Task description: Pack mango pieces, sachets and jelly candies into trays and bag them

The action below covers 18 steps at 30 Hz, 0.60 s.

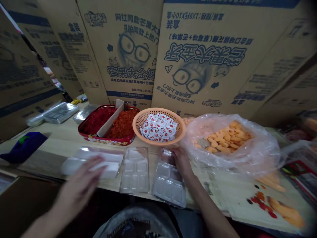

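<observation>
My right hand point(183, 162) grips the top right corner of a clear plastic compartment tray point(168, 181), which looks like a stack and lies at the table's front edge. Just left of it, another clear compartment tray point(134, 175) lies flat and untouched. Blurred by motion, my left hand point(83, 180) is over clear plastic pieces point(115, 165) on the left, its fingers stretched out and apart. Whether its fingertips touch the plastic I cannot tell.
Behind the trays stand a red tin point(119, 141) of red and orange bits, an orange basket point(135, 124) of small white packets, and a plastic bag point(264, 148) of orange sweets. A blue tape dispenser point(27, 147) sits left. Cardboard boxes point(203, 19) wall off the back.
</observation>
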Each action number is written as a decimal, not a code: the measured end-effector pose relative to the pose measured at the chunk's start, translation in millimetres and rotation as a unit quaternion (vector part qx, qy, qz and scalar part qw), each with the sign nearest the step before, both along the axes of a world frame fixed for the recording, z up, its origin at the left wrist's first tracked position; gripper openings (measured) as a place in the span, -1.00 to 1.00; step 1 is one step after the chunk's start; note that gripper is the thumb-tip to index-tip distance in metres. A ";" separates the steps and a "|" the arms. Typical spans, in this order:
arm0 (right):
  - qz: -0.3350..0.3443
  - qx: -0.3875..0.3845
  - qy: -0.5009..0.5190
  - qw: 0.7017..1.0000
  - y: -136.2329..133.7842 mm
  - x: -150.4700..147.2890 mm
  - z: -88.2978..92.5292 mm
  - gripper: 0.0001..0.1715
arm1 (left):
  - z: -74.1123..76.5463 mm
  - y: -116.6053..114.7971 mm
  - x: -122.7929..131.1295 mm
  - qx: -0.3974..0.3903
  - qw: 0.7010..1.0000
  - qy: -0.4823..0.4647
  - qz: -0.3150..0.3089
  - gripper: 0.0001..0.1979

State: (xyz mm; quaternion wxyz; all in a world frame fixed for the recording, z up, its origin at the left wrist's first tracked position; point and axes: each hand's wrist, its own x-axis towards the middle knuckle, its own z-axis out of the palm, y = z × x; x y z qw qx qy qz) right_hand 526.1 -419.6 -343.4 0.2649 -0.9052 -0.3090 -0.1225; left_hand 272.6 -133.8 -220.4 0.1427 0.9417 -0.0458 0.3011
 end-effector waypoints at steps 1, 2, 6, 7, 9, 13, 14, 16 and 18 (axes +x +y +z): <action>0.000 0.007 -0.009 1.000 -0.4 -0.8 0.1 -0.70 | -19.2 -18.6 16.6 0.000 0.998 0.034 -0.053 -0.64; -0.001 0.014 -0.019 1.000 -0.6 -1.9 0.4 -0.71 | -38.0 -38.5 32.6 -0.013 0.991 0.072 -0.114 -0.60; -0.002 0.032 -0.058 0.998 -1.1 -6.3 3.5 -0.72 | -89.8 -105.6 78.5 -0.092 0.952 0.202 -0.213 -0.54; -0.001 0.037 -0.065 0.997 -1.1 -7.0 4.3 -0.72 | -95.4 -115.0 84.2 -0.123 0.943 0.226 -0.213 -0.54; 0.007 0.043 -0.075 0.996 -1.6 -7.3 5.2 -0.72 | -100.7 -124.7 90.2 -0.193 0.924 0.260 -0.205 -0.53; 0.019 0.070 -0.099 0.992 -5.1 -6.1 5.8 -0.75 | -102.0 -126.5 94.4 -0.344 0.889 0.248 -0.175 -0.33; 0.026 0.090 -0.112 0.989 -6.3 -7.4 7.0 -0.75 | -101.5 -127.3 96.3 -0.379 0.881 0.233 -0.164 -0.27; 0.036 0.128 -0.137 0.982 -8.5 -13.7 12.9 -0.73 | -98.1 -131.5 101.7 -0.449 0.860 0.202 -0.134 -0.21; 0.043 0.154 -0.147 0.976 -10.7 -23.7 23.8 -0.71 | -90.5 -138.9 108.2 -0.531 0.819 0.191 -0.105 -0.21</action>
